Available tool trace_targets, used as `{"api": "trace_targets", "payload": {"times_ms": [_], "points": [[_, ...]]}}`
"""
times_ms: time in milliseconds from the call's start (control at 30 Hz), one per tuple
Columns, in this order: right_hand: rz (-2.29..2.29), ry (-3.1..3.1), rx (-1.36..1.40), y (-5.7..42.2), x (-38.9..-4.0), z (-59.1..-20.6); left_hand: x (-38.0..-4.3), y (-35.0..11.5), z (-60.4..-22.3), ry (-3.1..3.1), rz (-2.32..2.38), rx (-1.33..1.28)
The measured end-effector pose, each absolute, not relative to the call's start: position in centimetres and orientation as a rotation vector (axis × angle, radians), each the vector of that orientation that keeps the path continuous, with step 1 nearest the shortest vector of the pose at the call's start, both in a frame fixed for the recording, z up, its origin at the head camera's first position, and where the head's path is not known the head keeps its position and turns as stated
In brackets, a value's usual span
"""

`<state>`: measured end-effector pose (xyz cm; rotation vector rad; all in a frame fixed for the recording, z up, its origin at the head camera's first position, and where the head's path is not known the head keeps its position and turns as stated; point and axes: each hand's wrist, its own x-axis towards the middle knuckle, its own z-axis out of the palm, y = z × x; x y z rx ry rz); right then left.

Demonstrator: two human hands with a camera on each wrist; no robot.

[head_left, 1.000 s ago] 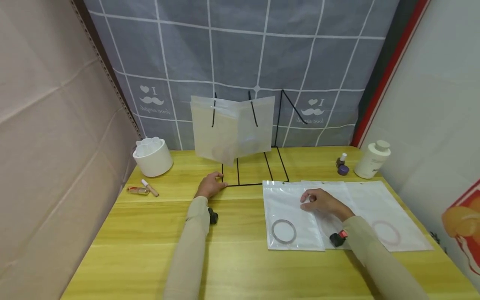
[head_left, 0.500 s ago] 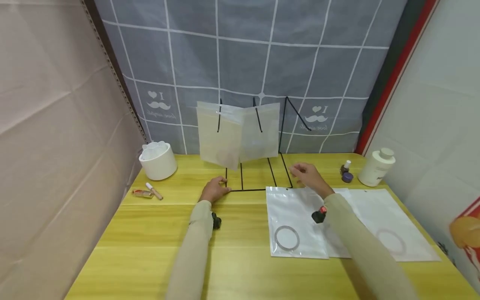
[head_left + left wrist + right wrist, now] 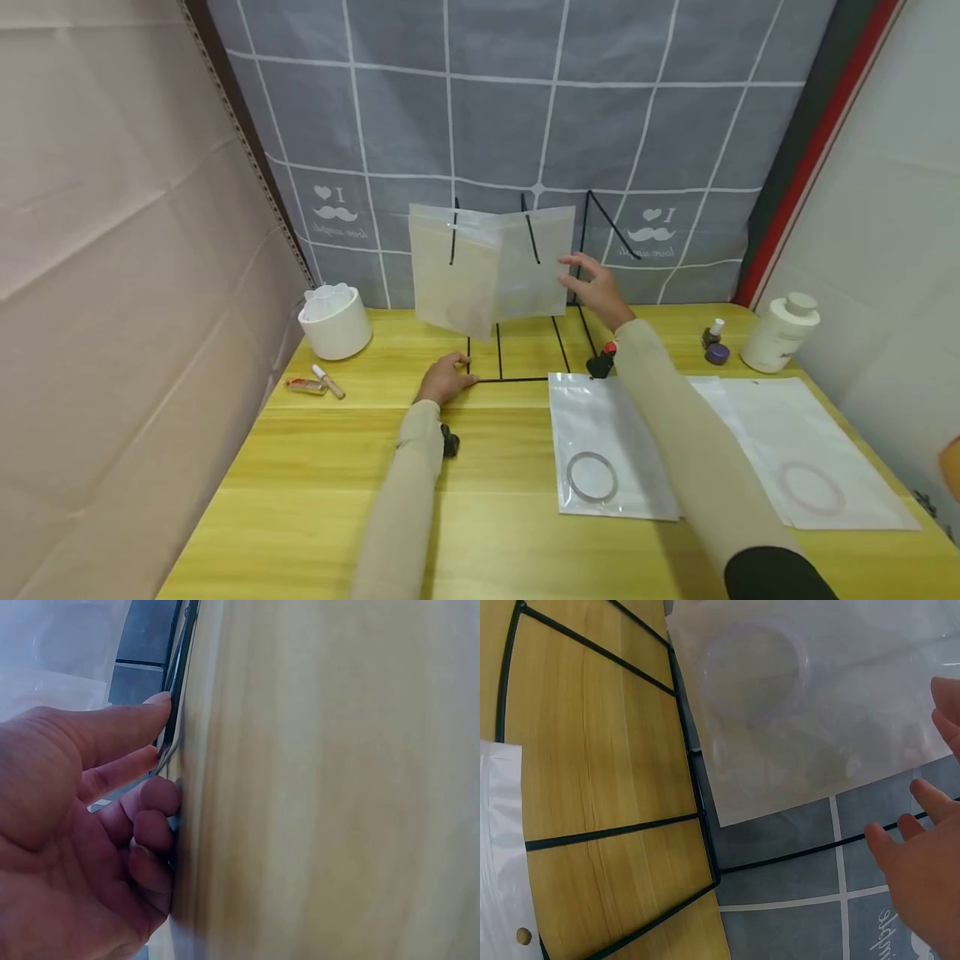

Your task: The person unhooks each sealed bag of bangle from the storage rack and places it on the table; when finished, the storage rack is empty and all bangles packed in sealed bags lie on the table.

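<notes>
A black wire display rack (image 3: 517, 380) stands at the back of the table, with prongs sticking forward at its top. Two translucent zip bags hang from it: a left bag (image 3: 450, 287) and a right bag (image 3: 534, 279), overlapping in the middle. A faint ring shows through the bag (image 3: 757, 671) in the right wrist view. My left hand (image 3: 444, 379) pinches the front left corner of the rack's base, its thumb along the wire (image 3: 178, 697). Beside the right bag's outer edge, my right hand (image 3: 596, 289) is raised, fingers spread and holding nothing.
Flat white bags (image 3: 600, 417) overlap on the table at right, partly under my right forearm; a ring (image 3: 592, 477) shows in the nearest. A white pot (image 3: 335, 325) and small tubes (image 3: 328, 382) sit at left. A white bottle (image 3: 780, 333) and a purple-lidded jar (image 3: 717, 354) stand back right.
My right hand has gone from over the flat bags, forward and up, to the hanging right bag's edge. The left hand keeps its place at the rack's corner. The head view has shifted slightly.
</notes>
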<state>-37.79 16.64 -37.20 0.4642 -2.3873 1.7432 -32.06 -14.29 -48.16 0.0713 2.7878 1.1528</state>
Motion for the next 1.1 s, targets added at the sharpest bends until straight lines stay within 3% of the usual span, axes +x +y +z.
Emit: {"api": "trace_targets", "payload": {"times_ms": [567, 1100], "points": [[1.69, -2.287, 0.598, 15.4, -37.9, -37.5, -31.6, -14.3, -48.0, 2.792, 1.16, 0.084], [1.464, -2.322, 0.685, 14.0, -33.4, -34.6, -31.5, -14.4, -47.9, 2.788, 1.166, 0.087]]}}
